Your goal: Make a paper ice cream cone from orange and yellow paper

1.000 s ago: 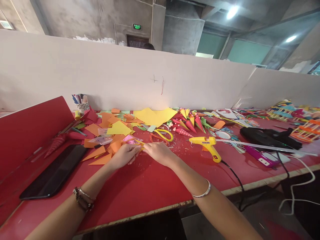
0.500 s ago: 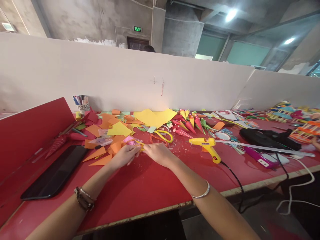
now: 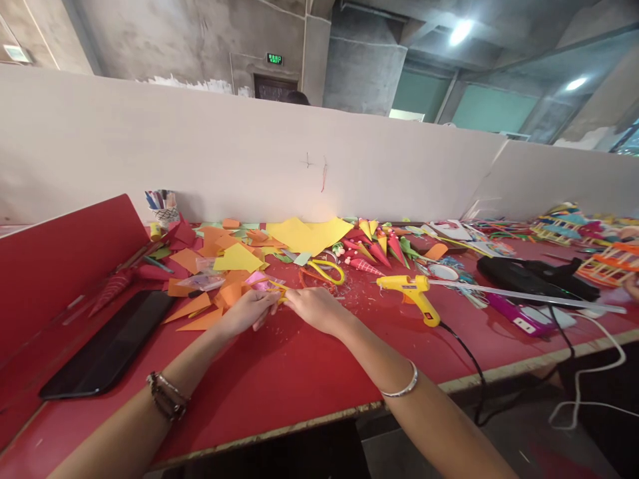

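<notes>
Head view showed both hands nearly meeting above the red counter (image 3: 279,386), the left hand (image 3: 249,311) and right hand (image 3: 314,307) pinched on a thin yellow piece (image 3: 282,295) between them. Fingers covered most of it, so its material and full shape could not be told. Opposite pulls by the two hands could have creased or torn it, if it was paper. Orange paper scraps (image 3: 202,322) lay just beside the left hand, where a careless wrist could have scattered them. Yellow-handled scissors (image 3: 327,271) lay just beyond the right hand; a forward reach could have knocked them. Right of that hand, a yellow hot-glue gun (image 3: 409,286) lay with its nozzle towards it; if hot, it could have burned a knuckle swung outward. Its black cord (image 3: 464,352) ran over the counter's front edge, right of that forearm, and a snag could have dragged the gun off.
</notes>
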`<state>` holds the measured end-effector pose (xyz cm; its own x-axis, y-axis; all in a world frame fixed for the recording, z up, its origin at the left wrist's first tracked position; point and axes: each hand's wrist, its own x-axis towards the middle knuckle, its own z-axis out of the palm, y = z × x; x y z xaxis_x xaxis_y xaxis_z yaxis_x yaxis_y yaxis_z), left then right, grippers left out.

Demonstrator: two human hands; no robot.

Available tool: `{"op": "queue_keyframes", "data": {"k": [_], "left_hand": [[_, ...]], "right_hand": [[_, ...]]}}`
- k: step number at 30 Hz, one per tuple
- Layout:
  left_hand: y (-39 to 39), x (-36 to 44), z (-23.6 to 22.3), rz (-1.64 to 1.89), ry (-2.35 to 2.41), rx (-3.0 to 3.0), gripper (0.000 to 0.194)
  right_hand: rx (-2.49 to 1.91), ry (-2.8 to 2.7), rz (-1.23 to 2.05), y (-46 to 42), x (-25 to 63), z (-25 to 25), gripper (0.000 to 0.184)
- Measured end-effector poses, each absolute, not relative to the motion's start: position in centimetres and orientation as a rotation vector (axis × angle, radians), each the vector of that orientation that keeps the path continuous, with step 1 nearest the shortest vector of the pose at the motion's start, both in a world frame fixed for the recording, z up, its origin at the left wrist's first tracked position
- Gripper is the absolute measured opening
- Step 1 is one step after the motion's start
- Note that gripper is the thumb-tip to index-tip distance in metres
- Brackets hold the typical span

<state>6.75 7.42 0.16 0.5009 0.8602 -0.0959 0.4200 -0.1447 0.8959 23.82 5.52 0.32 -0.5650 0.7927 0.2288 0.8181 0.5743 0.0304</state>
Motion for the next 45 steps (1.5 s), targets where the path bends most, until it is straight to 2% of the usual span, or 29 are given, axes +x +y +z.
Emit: {"op": "queue_keyframes", "data": {"k": [6, 10, 15, 21, 25, 37, 45], "left_hand": [[7.3, 7.0, 0.0, 0.572, 1.08, 1.767, 0.039], [7.4, 6.6, -0.1, 0.573, 1.123, 2.034, 0.042], [7.8, 5.3, 0.4, 0.45, 1.096, 2.638, 0.033], [8.0, 4.7, 0.7, 0.485, 1.068, 2.846, 0.028], [8.1, 4.6, 0.8, 0.371, 0.982, 2.901, 0.034], [7.9, 5.0, 0.8, 0.265, 1.034, 2.686, 0.04], [7.8, 5.0, 0.7, 0.315, 1.02, 2.525, 0.041]], "right_hand": [[-1.331, -2.61, -0.237, 5.6, 23.9, 0.4, 0.023], [-1.365, -2.617, -0.215, 5.3, 23.9, 0.6, 0.025], [-1.312, -2.636, -0.007, 4.7, 23.9, 0.9, 0.029], [-1.251, -2.568, 0.244, 4.7, 24.2, 1.2, 0.027], [-1.166, -2.634, 0.324, 4.9, 24.3, 0.9, 0.03], [-1.365, -2.694, 0.054, 4.9, 23.9, 0.9, 0.033], [-1.434, -2.714, -0.194, 4.8, 23.5, 1.0, 0.029]]}}
